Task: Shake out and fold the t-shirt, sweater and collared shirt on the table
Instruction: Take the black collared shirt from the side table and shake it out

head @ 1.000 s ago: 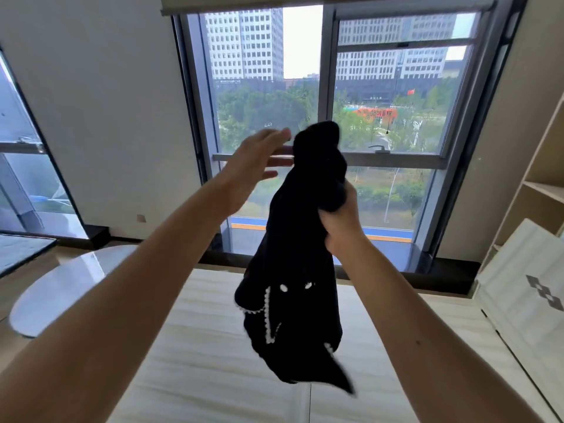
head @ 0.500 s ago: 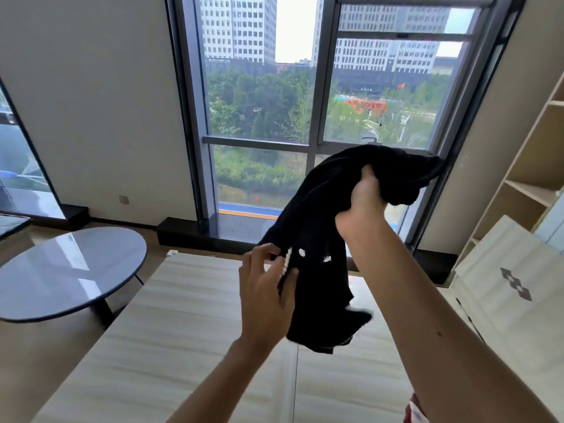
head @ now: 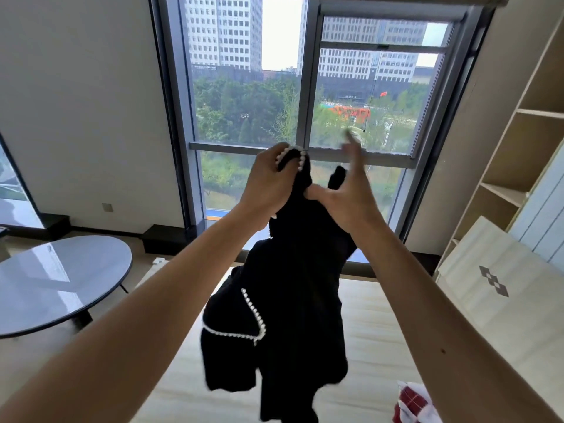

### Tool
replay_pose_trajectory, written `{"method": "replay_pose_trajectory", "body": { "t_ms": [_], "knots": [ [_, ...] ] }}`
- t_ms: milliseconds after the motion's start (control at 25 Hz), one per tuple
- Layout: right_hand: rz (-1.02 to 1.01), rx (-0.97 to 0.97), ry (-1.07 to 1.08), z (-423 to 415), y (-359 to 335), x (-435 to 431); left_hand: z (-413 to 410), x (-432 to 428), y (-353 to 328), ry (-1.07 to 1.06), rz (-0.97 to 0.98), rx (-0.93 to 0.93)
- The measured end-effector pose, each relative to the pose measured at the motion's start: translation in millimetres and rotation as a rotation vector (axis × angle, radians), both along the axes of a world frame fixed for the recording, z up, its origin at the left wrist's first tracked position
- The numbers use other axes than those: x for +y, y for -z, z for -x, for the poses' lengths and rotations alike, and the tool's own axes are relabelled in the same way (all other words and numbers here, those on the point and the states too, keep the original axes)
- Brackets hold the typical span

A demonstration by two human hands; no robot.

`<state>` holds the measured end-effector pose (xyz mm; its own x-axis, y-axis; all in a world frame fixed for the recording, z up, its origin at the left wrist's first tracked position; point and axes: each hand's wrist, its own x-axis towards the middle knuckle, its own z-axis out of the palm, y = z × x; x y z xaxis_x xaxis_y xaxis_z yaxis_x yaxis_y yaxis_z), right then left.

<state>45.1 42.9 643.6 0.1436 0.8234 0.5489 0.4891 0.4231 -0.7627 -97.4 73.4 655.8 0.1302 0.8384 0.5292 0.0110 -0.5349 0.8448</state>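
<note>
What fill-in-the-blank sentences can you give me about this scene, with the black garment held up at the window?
1. The left hand grips the black garment at its ___ end.
2. The beads that edge the garment are ___ in colour.
3. The grey side table on the left has a ___ top.

Missing words: top; white; round.

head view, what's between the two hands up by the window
In the head view, the bunched top of the pearl-trimmed black garment fills the gap between the left hand, which grips it, and the right hand.
</note>
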Motion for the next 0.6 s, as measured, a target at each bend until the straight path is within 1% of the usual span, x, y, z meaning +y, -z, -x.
{"method": "replay_pose_trajectory", "body": {
  "t_ms": [40, 80, 120, 160, 240, 320, 400, 520, 600],
  "knots": [
    [0.101, -0.023, -0.199, 7, -3, -4, -3, -1, -3, 0.007, -0.027, 0.043],
    [0.219, -0.038, -0.346, 13, -2, -5, -3, 0, -3, -0.013, -0.055, 0.098],
    [0.312, -0.049, -0.395, 18, 0, -5, -1, -1, -2, -0.027, -0.07, 0.131],
    [0.365, -0.058, -0.363, 22, 3, -5, 3, -2, 0, -0.023, -0.069, 0.131],
    [0.433, 0.002, -0.353, 28, 7, -4, 19, -3, 8, 0.006, -0.042, 0.068],
    [0.452, 0.105, -0.421, 32, 13, -5, 41, -1, 29, 0.054, 0.057, 0.05],
    [0.462, 0.266, -0.449, 33, 18, -8, 61, 1, 62, 0.16, 0.21, 0.136],
    [0.464, 0.61, -0.445, 27, 23, -6, 71, -1, 123, 0.359, 0.421, 0.437],
    [0.457, 0.728, -0.442, 16, 22, -5, 63, -6, 150, 0.478, 0.539, 0.595]
  ]
}}
